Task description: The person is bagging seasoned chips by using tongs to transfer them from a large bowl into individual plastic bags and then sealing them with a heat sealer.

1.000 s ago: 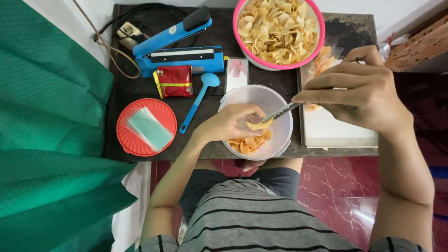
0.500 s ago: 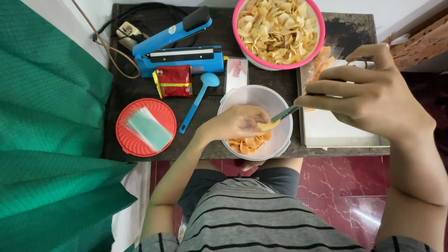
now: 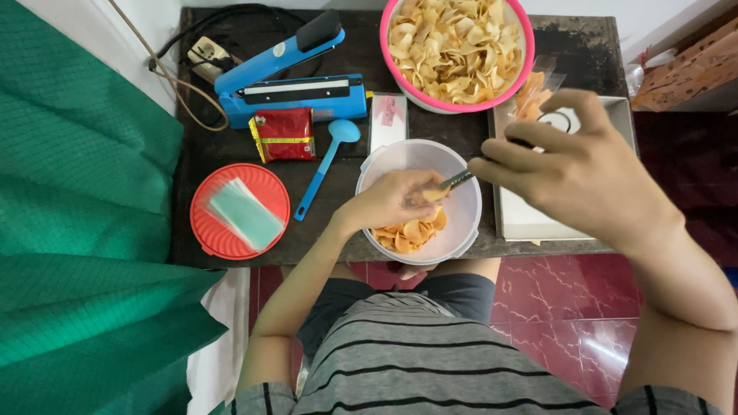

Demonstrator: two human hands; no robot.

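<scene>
My left hand (image 3: 392, 201) pinches a thin, brittle-looking chip (image 3: 432, 195) inside the white bowl (image 3: 469, 223); my right hand (image 3: 576, 173) grips a spoon (image 3: 458, 180).

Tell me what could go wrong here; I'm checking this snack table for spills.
The clear bowl sits at the table's front edge with the left hand inside it; a nudge could tip the orange chips onto the floor. The right hand holds a thin utensil above the bowl, so a chip might drop off. The pink bowl is heaped and might shed chips.
</scene>
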